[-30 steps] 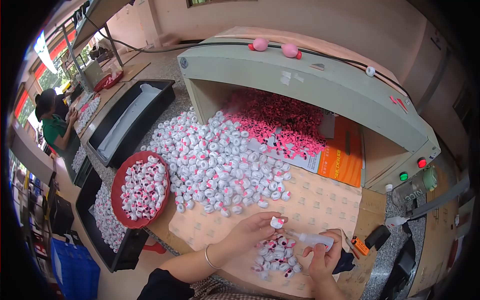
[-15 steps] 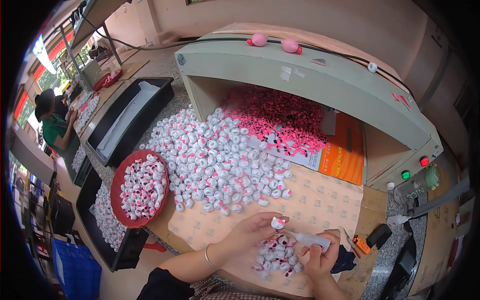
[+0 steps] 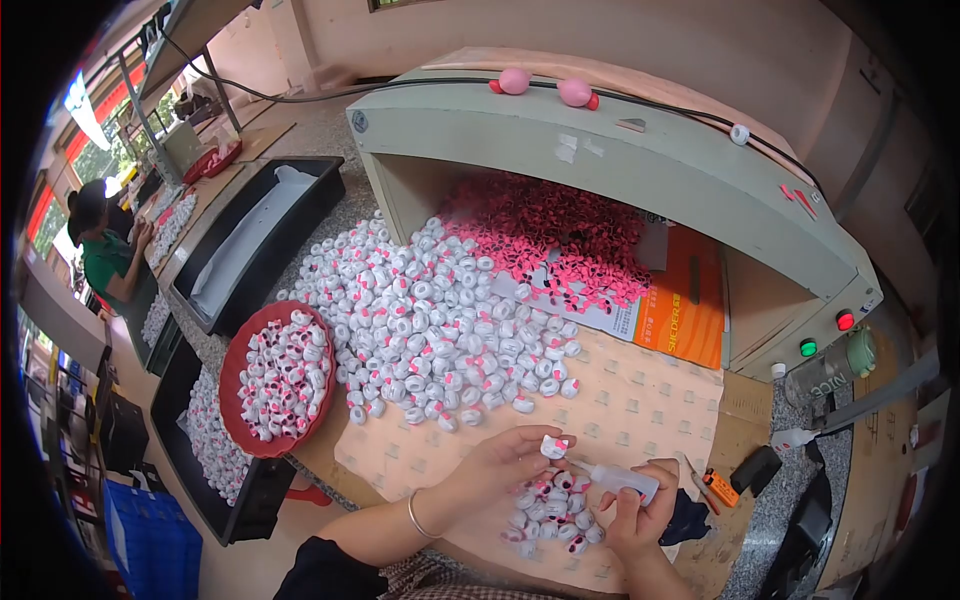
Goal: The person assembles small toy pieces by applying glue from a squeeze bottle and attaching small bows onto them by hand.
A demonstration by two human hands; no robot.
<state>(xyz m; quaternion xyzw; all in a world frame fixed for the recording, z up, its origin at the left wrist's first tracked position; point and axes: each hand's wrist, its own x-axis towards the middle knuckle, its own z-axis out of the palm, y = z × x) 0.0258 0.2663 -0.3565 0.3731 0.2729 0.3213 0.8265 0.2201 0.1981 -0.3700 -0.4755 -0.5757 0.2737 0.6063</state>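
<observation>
My left hand [image 3: 500,465] pinches one small white cat-head piece [image 3: 553,447] with a pink bow between thumb and fingers. In my right hand [image 3: 640,515] is a translucent squeeze bottle [image 3: 622,481], its thin nozzle pointing left at the underside of that piece; whether the tip touches it I cannot tell. Just below both hands lies a small pile of white and pink pieces [image 3: 550,515]. Beyond them spreads a large heap of white pieces [image 3: 430,320], and pink parts [image 3: 550,240] lie under the grey-green hood.
The hood [image 3: 600,150] spans the back. At left are a red bowl [image 3: 232,385] of pieces and black trays [image 3: 235,245]. An orange cutter [image 3: 721,488], a black object [image 3: 755,470] and another bottle [image 3: 792,439] lie at right. A person in green [image 3: 108,262] sits far left.
The view has shifted very slightly. Both hands hold the same piece and bottle in nearly the same pose, with the bottle tilted slightly differently than a second ago.
</observation>
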